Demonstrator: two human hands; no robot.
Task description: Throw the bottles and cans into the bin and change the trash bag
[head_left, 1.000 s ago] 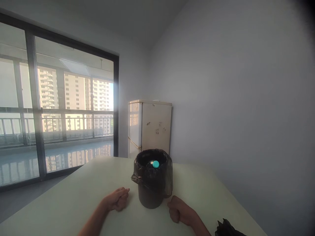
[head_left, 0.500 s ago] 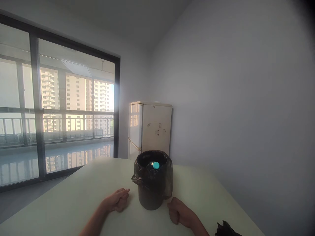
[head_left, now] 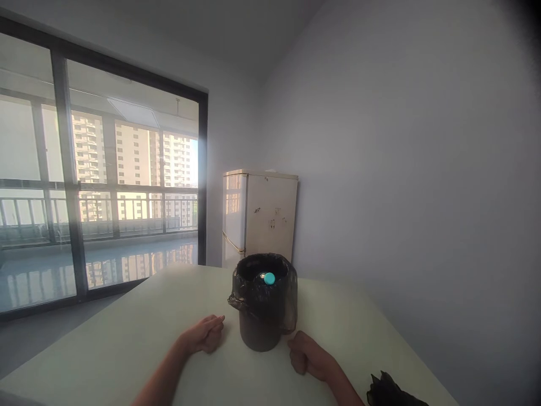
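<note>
A small dark bin (head_left: pixel 261 324) lined with a black plastic bag stands on the white table (head_left: pixel 127 338). A turquoise round cap (head_left: pixel 269 278) shows inside the bin's mouth. My left hand (head_left: pixel 204 334) rests on the table just left of the bin, fingers loosely curled and together, holding nothing that I can see. My right hand (head_left: pixel 306 355) lies on the table just right of the bin's base, curled into a loose fist. Neither hand touches the bin.
A crumpled black bag (head_left: pixel 391 391) lies at the table's near right edge. A white fridge (head_left: pixel 258 216) stands against the wall beyond the table. A large glass door (head_left: pixel 101 180) with a dark frame fills the left side.
The view has shifted slightly; the bin and both hands sit a little higher in the frame. The hands keep their places beside the bin.
</note>
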